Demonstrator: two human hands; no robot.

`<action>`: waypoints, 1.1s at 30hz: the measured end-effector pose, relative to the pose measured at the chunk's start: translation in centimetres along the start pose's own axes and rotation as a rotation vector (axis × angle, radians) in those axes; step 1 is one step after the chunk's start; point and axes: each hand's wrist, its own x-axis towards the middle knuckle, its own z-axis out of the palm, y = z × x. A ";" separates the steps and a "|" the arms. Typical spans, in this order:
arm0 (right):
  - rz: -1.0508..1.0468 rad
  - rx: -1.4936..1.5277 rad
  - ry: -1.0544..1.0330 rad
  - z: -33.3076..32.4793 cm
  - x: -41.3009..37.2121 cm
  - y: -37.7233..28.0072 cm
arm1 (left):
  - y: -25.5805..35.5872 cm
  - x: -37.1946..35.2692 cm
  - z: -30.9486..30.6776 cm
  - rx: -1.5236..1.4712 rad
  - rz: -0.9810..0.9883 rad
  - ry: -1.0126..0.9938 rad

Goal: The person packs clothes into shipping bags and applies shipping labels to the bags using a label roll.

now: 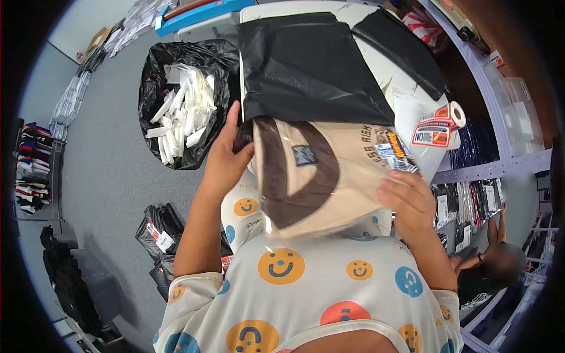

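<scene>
Shirt (306, 170) in clear plastic, folded, tan with dark brown shapes, lies tilted above the person's lap, its far edge covered by the near edge of a black bag (306, 65); whether it is inside or just beneath, I cannot tell. The right hand (406, 197) is clamped on the shirt's right side, fingers over the plastic, thumb out of sight. The left hand (231, 150) is at the shirt's left edge, thumb against it and index finger stretched away; how firmly it grips, and whether it pinches the bag too, I cannot tell. The two hands are well apart. A colorful sticker (395, 152) shows on the shirt's right side.

Beyond the shirt, the black bag lies flat on a white surface (259, 12), with a black plastic sheet (403, 50) to its right. Right of the shirt stands a roll of red and white labels (438, 125). Left of the shirt, an open trash bag (154, 70) holds white plastic pieces (182, 112). Far right of the shirt is another person (488, 265).
</scene>
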 end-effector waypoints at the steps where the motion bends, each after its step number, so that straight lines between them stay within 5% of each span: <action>1: 0.037 0.085 -0.141 0.1 0.1 -0.7 | -0.2 -0.7 0.5 -0.010 0.014 -0.003; 4: 0.191 0.433 -0.510 0.4 -0.2 -2.1 | -2.8 -3.5 1.5 -0.111 -0.142 -0.010; 7: 0.515 0.254 -0.354 0.9 -2.1 0.2 | -5.0 -5.5 2.4 -0.395 -0.230 0.049; 9: 1.035 0.302 -0.038 3.4 -4.5 4.4 | -5.7 -6.3 2.5 -0.451 -0.277 0.073; 14: 1.408 0.746 0.103 6.7 -6.3 7.9 | -5.1 -6.3 2.3 -0.443 -0.386 0.080; 20: 1.447 0.898 0.283 7.2 -4.6 8.1 | -7.0 -6.8 1.6 -0.500 -0.460 0.008; 29: 1.429 1.009 0.062 7.3 -6.0 8.2 | -7.2 -7.3 0.2 -0.523 -0.529 -0.132; 32: 1.475 1.087 0.090 6.9 -8.5 5.9 | -6.0 -9.0 -0.4 -0.330 -0.776 -0.104; 33: 1.449 1.053 -0.097 7.0 -10.2 5.5 | -6.4 -10.4 -0.6 -0.370 -0.714 -0.158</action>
